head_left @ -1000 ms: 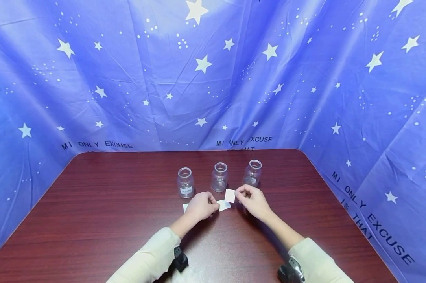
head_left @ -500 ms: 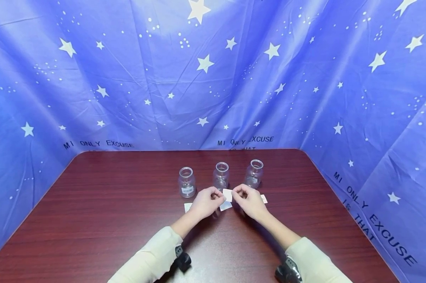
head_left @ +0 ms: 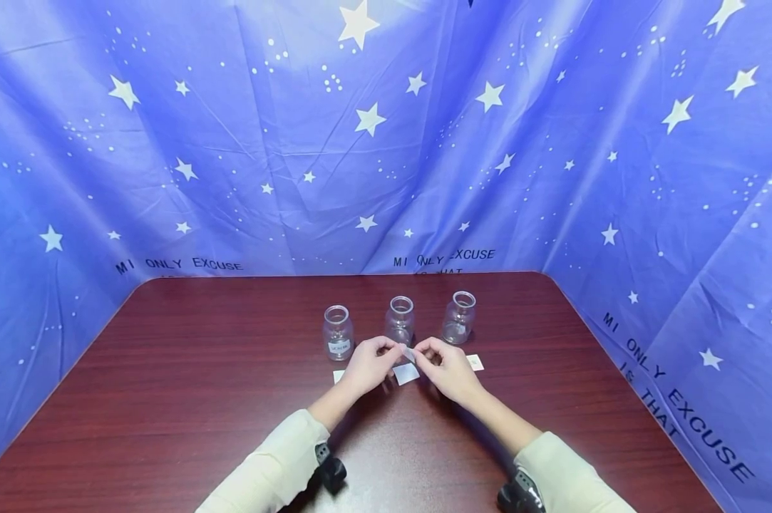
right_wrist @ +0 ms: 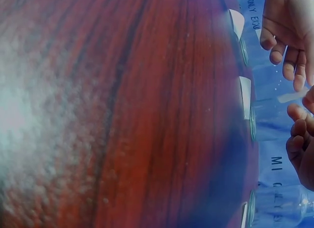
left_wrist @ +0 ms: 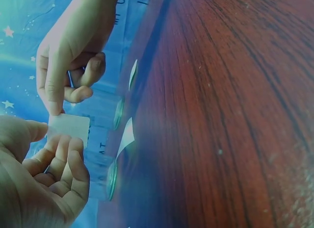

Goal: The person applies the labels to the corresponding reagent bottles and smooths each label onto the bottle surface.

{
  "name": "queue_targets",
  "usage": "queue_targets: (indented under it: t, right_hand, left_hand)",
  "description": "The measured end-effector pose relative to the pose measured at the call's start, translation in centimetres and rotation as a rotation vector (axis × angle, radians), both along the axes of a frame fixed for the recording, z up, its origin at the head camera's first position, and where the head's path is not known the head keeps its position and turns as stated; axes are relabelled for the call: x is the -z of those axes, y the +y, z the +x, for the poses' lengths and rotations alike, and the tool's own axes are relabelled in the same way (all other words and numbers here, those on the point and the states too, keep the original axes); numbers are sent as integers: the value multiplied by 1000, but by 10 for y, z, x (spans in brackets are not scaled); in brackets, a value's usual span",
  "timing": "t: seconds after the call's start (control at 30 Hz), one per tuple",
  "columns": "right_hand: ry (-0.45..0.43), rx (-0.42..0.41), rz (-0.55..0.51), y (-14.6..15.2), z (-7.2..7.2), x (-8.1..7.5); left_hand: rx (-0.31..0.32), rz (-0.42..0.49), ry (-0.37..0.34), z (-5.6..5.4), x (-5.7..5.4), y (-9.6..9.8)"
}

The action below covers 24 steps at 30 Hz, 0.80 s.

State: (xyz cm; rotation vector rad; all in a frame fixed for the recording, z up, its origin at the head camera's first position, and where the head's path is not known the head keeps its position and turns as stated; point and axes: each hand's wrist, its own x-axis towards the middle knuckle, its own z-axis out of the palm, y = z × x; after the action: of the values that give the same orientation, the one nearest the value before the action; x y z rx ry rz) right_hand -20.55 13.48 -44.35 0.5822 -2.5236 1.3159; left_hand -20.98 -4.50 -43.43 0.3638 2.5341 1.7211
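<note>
A small square white label [left_wrist: 71,129] is held up between my two hands, tilted edge-on in the head view. My left hand [head_left: 368,367] pinches one side of it between thumb and fingertips. My right hand [head_left: 453,372] pinches the opposite edge with thumb and forefinger. Just behind the hands stands the middle glass jar [head_left: 401,319], its lower part overlapped by them. Beneath the held label lies another white square [head_left: 406,374] on the table. The left glass jar [head_left: 338,331] bears a white label with dark print low on its front.
To the back right stands a third glass jar [head_left: 459,317], with a pale patch low on its side. A white square with small print [head_left: 475,363] lies beside my right hand. Another white square [head_left: 338,375] shows partly behind my left wrist. Blue star-printed cloth [head_left: 296,142] hangs behind the table.
My left hand has lifted from the square on the table and moved to the label held in my right hand. The right hand has shifted slightly left, and the label has tilted.
</note>
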Motion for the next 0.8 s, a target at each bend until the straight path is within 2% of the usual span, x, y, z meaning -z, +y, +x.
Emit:
queue_targets:
  t: [0.5,0.63,0.8]
  right_hand:
    - [72,-42,112,-1,2,1]
    - [102,-56,129,-1,2,1]
    - [98,-61,127,-1,3,0]
  left_hand:
    - [5,20,2,2,1,-1]
    - [9,21,15,2,2,-2]
    - [9,5,25,2,2,-2]
